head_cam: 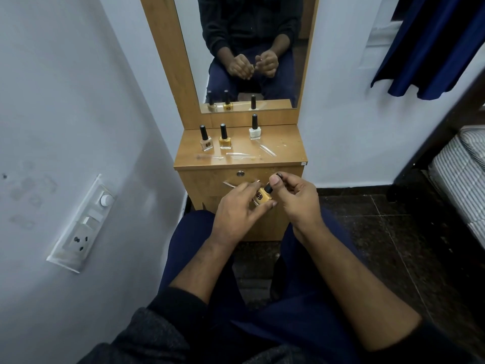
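Right, the left hand (236, 214) has the small yellow polish bottle (262, 197) up over the lap, just in front of the desk (283, 151) drawer. Its fingers (242, 191) are curled round the glass body. The right hand (296, 198) pinches the black cap (271, 183) between thumb and forefinger, so both hands are closed on the same bottle. Whether that cap is loose yet, I cannot tell.

Here's the worry: the bottle sits tilted, not upright. If the cap comes free at that angle, polish could run out of the neck and onto the dark blue trousers (191, 232) right below. The glass is small and smooth too, so a hard twist against a stuck cap might spin it out of the left hand, and the tiled floor (380, 232) under the knees would not be kind to it. A loaded brush lifted out quickly could also drip on the way. The three bottles (225, 141) on the desk stand well apart from all this and look safe.
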The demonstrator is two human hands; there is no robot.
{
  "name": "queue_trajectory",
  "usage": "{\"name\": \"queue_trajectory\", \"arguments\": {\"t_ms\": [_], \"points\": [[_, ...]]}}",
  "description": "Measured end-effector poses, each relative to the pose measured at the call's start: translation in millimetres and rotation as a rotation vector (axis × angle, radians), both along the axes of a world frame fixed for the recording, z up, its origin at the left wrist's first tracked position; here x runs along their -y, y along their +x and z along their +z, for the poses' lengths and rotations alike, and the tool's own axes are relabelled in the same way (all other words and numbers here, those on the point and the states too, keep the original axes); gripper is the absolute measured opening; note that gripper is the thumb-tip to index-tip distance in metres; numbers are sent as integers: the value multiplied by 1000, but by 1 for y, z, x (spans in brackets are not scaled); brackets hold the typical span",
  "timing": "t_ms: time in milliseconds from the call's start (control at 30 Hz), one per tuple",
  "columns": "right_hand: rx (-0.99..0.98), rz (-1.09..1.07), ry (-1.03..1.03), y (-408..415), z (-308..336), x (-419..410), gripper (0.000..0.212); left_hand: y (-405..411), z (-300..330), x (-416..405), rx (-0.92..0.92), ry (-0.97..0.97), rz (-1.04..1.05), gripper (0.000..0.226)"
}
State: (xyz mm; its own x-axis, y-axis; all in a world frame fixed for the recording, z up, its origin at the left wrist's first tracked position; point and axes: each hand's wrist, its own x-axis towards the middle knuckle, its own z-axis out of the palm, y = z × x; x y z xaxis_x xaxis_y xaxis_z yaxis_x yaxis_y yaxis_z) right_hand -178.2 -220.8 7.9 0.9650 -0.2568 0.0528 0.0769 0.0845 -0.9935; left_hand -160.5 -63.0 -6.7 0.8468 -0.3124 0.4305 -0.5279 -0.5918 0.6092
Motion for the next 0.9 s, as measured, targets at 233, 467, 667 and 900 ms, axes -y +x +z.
{"name": "queue_trajectory", "arguments": {"t_ms": [233,467,667,900], "points": [[-3,1,-58,5,3,5,5,2,1,1,-83,38,-84,56],[30,31,-82,5,0,9,13,6,-6,4,-157,-7,-167,55],[57,74,-20,4,4,2,9,8,-14,8,-322,-163,-217,56],[-11,29,79,0,2,-6,19,7,-17,6,-478,-394,-130,55]]}}
